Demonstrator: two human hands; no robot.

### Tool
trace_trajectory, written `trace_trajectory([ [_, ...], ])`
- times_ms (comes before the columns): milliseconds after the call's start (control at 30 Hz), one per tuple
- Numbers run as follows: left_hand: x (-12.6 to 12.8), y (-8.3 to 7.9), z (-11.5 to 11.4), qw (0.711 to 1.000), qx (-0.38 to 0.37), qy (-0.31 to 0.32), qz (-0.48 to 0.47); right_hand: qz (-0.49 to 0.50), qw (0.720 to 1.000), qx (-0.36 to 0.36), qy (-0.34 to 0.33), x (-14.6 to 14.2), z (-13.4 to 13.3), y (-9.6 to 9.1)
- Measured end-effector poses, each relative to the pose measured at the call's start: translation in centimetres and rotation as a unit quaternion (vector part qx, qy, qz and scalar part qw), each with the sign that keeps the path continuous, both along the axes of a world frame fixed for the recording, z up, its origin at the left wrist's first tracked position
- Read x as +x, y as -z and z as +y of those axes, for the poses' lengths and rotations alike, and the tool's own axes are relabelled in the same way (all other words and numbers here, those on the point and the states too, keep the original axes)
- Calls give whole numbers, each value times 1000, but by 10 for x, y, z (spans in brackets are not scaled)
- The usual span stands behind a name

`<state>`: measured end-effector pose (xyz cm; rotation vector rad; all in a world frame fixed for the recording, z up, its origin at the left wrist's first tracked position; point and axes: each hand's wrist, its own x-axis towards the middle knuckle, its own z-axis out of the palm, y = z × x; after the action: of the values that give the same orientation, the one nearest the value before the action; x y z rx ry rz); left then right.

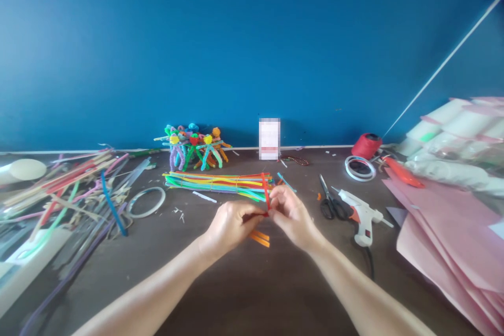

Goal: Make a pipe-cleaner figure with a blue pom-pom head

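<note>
A red pipe cleaner (265, 189) is pinched between my two hands, one length of it standing up above the fingertips. My left hand (232, 223) is closed on its lower end, thumb and forefinger together. The thumb and forefinger of my right hand (293, 216) press on it from the other side, while its other fingers curl loosely. Just below my left fingers, orange pipe cleaner pieces (260, 239) lie on the table. Beyond my hands rests a bundle of multicoloured pipe cleaners (212, 182). Part of the red piece is hidden by my fingers.
Several pipe-cleaner figures (195, 147) stand by the blue wall. To the right are black scissors (331, 202), a white glue gun (364, 218), a red thread spool (366, 145) and pink sheets (444, 236). Leftward lie a tape roll (146, 202) and heaped strips (71, 189).
</note>
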<state>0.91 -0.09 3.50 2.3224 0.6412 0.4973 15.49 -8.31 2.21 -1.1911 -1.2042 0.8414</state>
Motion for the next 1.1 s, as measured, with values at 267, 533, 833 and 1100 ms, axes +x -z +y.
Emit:
trace_trajectory([
  [267,2,0,7,962,-264,10,-70,-72,997,-27,-19,2,-4,-5],
  [533,2,-5,5,953,-275,-9,-125,-158,986,33,32,0,-3,-8],
  [833,4,0,2,973,-145,-34,-177,-151,988,-22,25,-5,-3,-6],
  [1100,2,10,12,983,-13,-78,-167,-288,956,-45,48,-7,-6,-1],
])
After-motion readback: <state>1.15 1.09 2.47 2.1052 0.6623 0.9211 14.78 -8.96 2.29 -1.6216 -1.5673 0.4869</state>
